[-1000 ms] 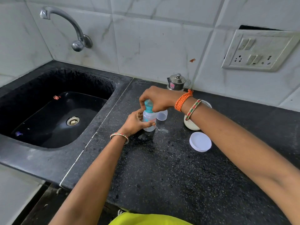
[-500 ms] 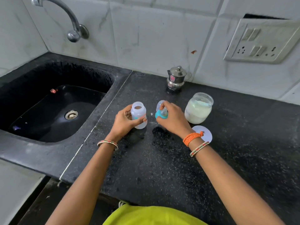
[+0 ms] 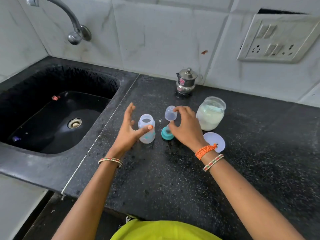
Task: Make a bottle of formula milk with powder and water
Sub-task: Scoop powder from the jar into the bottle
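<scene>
A small clear baby bottle (image 3: 146, 129) stands uncapped on the black counter (image 3: 173, 179). My left hand (image 3: 128, 132) is spread beside it on the left, thumb tip resting on its front and fingers lifted off. To the right the teal screw ring with its teat (image 3: 167, 134) sits on the counter, and just behind it is the clear dome cap (image 3: 170, 114). My right hand (image 3: 187, 129) hovers over both with loosely curled, parted fingers; its index fingertip touches the cap. An open glass jar of white powder (image 3: 211, 116) stands right of that hand.
The jar's white lid (image 3: 218, 140) lies flat near my right wrist. A small lidded steel pot (image 3: 186, 82) stands at the back wall. The black sink (image 3: 57, 118) with its tap (image 3: 72, 21) is to the left; a socket panel (image 3: 277, 38) is on the wall.
The teal ring was unscrewed from the bottle and set down on the counter. My left hand has loosened its grip on the bottle and spread its fingers.
</scene>
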A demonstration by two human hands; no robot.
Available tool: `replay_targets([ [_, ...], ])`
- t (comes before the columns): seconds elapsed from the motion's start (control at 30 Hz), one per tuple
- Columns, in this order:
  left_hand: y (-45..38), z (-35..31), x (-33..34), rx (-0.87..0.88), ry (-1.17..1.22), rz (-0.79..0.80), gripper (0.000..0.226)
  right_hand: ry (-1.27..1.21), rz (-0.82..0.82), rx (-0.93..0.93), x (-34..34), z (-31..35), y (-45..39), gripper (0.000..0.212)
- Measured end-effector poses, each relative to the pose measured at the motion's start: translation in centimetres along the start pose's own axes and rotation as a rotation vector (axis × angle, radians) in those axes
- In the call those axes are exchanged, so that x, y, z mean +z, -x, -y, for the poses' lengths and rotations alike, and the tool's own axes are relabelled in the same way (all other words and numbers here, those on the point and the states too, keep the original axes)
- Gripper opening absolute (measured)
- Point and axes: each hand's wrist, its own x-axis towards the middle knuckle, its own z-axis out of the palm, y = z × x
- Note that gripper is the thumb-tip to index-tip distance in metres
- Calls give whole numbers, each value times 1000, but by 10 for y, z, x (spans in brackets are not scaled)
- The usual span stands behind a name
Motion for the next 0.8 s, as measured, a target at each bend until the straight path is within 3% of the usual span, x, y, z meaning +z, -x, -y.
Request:
replay_targets([
  [0.07,-2,-23,4,105,19,-139,89,-32,-165,-7,-25,-7,-9,21],
  [0.13,-5,-52,18,273,86,-271,57,6,-282,32,-50,-22,-21,11],
  [0.23,-10,-93,59,441,238,-374,27,108,-234,210,-84,-56,-37,10],
  [0.33,-29,-102,104,365,271,-231,25,139,-61,381,-104,-74,-48,12],
  [0.47,-61,-77,148,123,100,-14,28,315,123,455,-111,-72,-58,30],
  [0.57,-73,-62,161,64,-5,89,38,358,200,504,-111,-72,-65,31],
  [0.67,-80,-52,162,25,-93,180,50,367,178,489,-110,-71,-65,28],
  [0.8,-80,-40,155,1,-143,243,55,378,0,336,-111,-67,-55,18],
])
